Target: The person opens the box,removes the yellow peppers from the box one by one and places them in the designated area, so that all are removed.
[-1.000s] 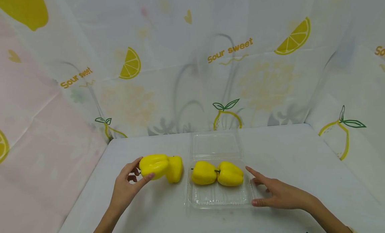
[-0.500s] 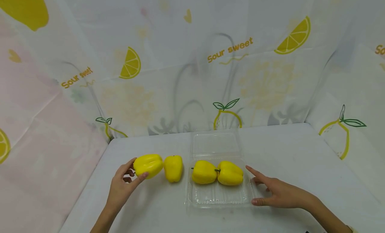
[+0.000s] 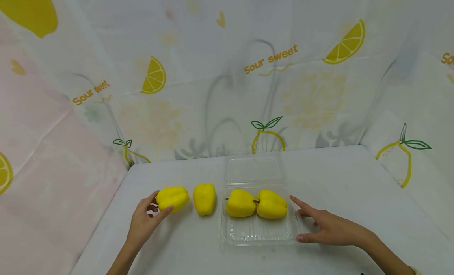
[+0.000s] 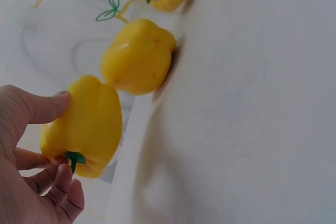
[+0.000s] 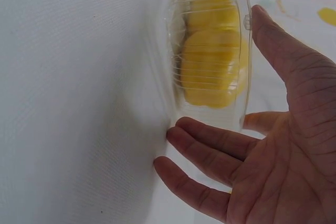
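My left hand (image 3: 143, 222) grips a yellow bell pepper (image 3: 172, 198) between thumb and fingers, its green stem (image 4: 74, 159) facing the palm in the left wrist view. Just right of it, a second yellow bell pepper (image 3: 204, 199) stands on the table with a small gap between them. Two more peppers, a left one (image 3: 240, 203) and a right one (image 3: 271, 204), lie side by side in the back half of a clear plastic clamshell box (image 3: 260, 232). Spread along the box's right side, my right hand (image 3: 330, 229) touches its rim with thumb and index finger.
The box's clear lid (image 3: 254, 169) is folded back flat toward the rear. A white cloth covers the table (image 3: 354, 180). Behind and beside it hangs a lemon-printed curtain (image 3: 227, 90), close to the table's back edge.
My left hand has drawn the pepper left and then slightly down, so it no longer overlaps the standing pepper. The right hand and the box have stayed in place.
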Demonstrator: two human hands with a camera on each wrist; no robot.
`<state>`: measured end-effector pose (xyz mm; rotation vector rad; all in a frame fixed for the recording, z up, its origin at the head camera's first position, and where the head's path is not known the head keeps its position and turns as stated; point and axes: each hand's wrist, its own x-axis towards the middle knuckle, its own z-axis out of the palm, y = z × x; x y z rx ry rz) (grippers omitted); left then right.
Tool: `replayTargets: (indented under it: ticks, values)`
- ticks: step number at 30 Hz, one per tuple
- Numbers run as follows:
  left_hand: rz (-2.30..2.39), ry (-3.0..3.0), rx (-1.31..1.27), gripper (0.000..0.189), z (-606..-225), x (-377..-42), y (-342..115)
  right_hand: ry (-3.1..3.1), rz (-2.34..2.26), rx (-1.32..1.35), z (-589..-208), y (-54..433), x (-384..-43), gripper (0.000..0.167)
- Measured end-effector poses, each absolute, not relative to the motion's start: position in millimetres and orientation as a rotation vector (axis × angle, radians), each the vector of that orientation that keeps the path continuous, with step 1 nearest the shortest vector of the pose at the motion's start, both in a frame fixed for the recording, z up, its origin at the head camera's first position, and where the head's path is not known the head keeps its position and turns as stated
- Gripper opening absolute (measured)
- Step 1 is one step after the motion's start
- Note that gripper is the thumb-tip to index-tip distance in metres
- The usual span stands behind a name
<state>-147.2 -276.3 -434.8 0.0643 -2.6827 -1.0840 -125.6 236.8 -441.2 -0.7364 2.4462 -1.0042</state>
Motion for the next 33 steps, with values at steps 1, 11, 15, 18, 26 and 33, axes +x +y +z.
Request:
replayTargets:
  ticks: [1, 11, 15, 18, 26, 33]
  values:
    - [-1.078, -2.696, 0.067, 0.073, -436, -148, -277, 2.445, -1.006, -0.736, -441, 237, -126, 0.097]
    - [-1.065, -2.796, 0.119, 0.075, -441, -153, -277, 2.456, -1.005, -0.756, -443, 237, -125, 0.098]
    - [-1.058, -2.817, 0.127, 0.076, -443, -156, -277, 2.453, -1.008, -0.751, -443, 237, -125, 0.097]
    - [-1.053, -2.829, 0.132, 0.076, -444, -157, -277, 2.451, -1.008, -0.743, -442, 237, -125, 0.097]
    - [-1.054, -2.83, 0.112, 0.074, -447, -160, -277, 2.46, -1.001, -0.751, -443, 237, -125, 0.096]
    - [-1.099, -2.883, 0.11, 0.076, -442, -159, -279, 2.463, -0.996, -0.756, -443, 237, -125, 0.096]
